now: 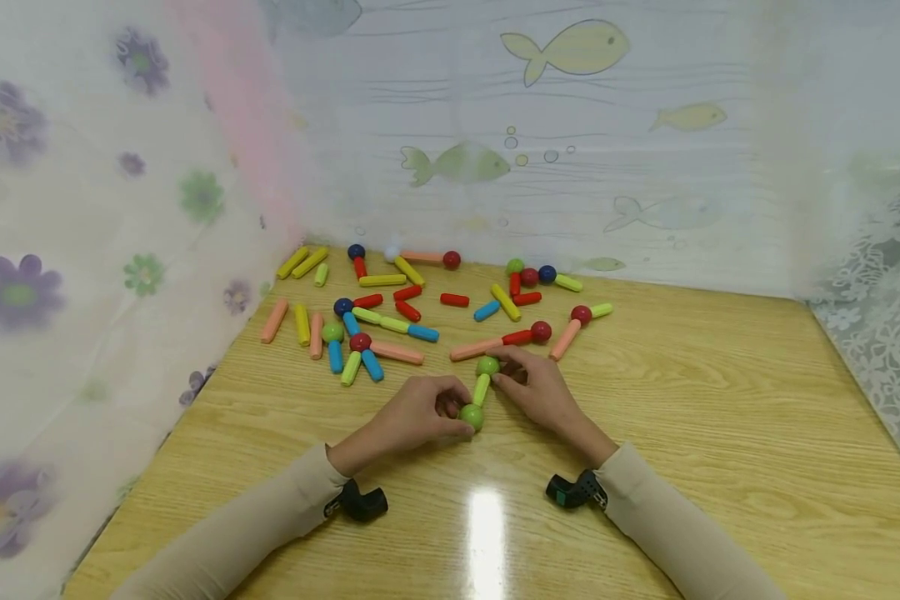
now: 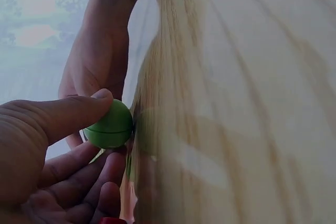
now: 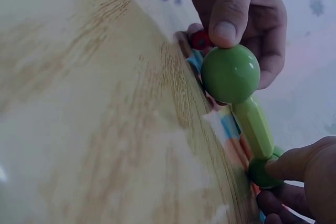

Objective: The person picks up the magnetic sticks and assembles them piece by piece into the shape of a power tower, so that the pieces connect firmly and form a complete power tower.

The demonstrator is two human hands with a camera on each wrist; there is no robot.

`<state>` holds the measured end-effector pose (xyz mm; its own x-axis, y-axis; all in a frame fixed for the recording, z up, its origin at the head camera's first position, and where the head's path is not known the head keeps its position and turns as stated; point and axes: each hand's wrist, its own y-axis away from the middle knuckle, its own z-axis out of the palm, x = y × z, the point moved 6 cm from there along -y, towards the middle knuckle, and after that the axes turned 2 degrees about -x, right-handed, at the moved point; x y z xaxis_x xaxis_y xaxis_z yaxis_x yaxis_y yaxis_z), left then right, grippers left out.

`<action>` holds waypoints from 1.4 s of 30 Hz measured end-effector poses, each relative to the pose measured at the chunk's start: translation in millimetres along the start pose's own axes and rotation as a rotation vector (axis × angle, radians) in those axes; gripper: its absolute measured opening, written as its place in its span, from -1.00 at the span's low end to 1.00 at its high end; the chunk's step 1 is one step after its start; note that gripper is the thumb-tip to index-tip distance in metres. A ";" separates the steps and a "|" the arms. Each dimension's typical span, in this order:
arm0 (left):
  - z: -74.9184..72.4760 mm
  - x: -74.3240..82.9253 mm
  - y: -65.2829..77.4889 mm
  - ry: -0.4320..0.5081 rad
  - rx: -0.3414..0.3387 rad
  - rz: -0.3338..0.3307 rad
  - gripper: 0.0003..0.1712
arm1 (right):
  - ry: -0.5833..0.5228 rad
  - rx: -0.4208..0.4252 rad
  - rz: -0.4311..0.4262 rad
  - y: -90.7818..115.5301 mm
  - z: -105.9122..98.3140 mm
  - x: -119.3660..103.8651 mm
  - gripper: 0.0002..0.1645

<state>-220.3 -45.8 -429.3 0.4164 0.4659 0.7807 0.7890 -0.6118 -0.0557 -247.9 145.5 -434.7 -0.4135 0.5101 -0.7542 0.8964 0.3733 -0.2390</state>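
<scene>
Two green balls are joined by a short lime-green stick (image 1: 481,390), close over the wooden table. My left hand (image 1: 422,410) pinches the nearer green ball (image 1: 472,417) between thumb and fingers. At the farther green ball (image 1: 487,366), my right hand (image 1: 534,387) grips with thumb and fingertips. The left wrist view shows the left thumb (image 2: 79,114) lying along the top of the near ball (image 2: 109,125). In the right wrist view the whole piece shows, with the lime stick (image 3: 253,127) between both balls.
Behind the hands, loose sticks and joined pieces lie scattered, among them a salmon-and-red stick with a red ball (image 1: 541,332). A cluster around another red ball (image 1: 360,342) sits left of them. Patterned cloth (image 1: 450,125) hangs at the table's back edge.
</scene>
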 end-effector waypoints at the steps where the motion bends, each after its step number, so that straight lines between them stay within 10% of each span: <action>1: 0.2 0.3 0.3 0.003 0.001 0.000 -0.65 | 0.002 0.001 0.002 0.2 -0.1 -0.2 -0.54; 24: -3.8 -7.2 -25.8 0.172 -0.038 -0.116 -0.54 | -0.029 -0.015 0.010 1.4 1.3 0.0 -0.50; 34: -7.0 -14.0 -28.3 0.112 0.008 -0.156 -0.41 | -0.026 -0.015 0.038 -0.7 0.2 -0.5 -0.55; 42: -6.5 -13.9 -38.6 0.021 0.020 -0.064 -0.35 | -0.013 0.003 0.016 0.0 -0.3 -1.6 -0.61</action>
<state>-259.4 -32.9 -434.0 0.3557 0.4899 0.7959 0.8224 -0.5686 -0.0176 -247.3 145.0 -433.3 -0.3971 0.5058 -0.7658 0.9034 0.3628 -0.2288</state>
